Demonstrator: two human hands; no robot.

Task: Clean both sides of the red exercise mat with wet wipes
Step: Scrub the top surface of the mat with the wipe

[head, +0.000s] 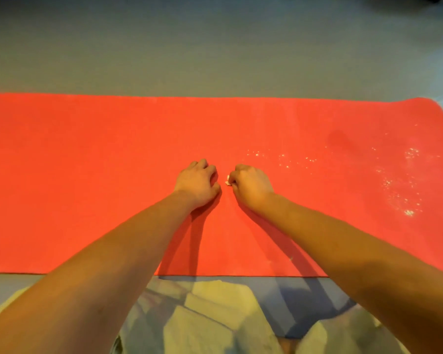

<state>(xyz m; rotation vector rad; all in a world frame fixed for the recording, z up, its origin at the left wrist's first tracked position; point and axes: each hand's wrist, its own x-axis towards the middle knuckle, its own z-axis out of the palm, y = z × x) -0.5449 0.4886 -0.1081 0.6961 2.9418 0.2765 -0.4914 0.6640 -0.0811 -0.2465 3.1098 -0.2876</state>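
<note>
Spread flat on the grey floor (215,47): red exercise mat (87,175), filling the middle band of the frame from the left edge nearly to the right.

At frame centre, left grip (198,183), fingers curled, tips down on the mat, nothing visible inside. Just beside it, right grip (251,186), clenched around a small whitish wad (227,180), probably a balled wet wipe, held against the surface. Over the right part of the mat, scattered pale specks (399,175), not yet wiped away.

Likely thin foam: light, floppy, grippy rather than slick, prone to bunching or creeping on the floor under hard rubbing. Best pinned with a flat palm beside the wiping spot. For turning to the other side, best taken at the near long edge or a right-hand corner and peeled over, not dragged.
</note>
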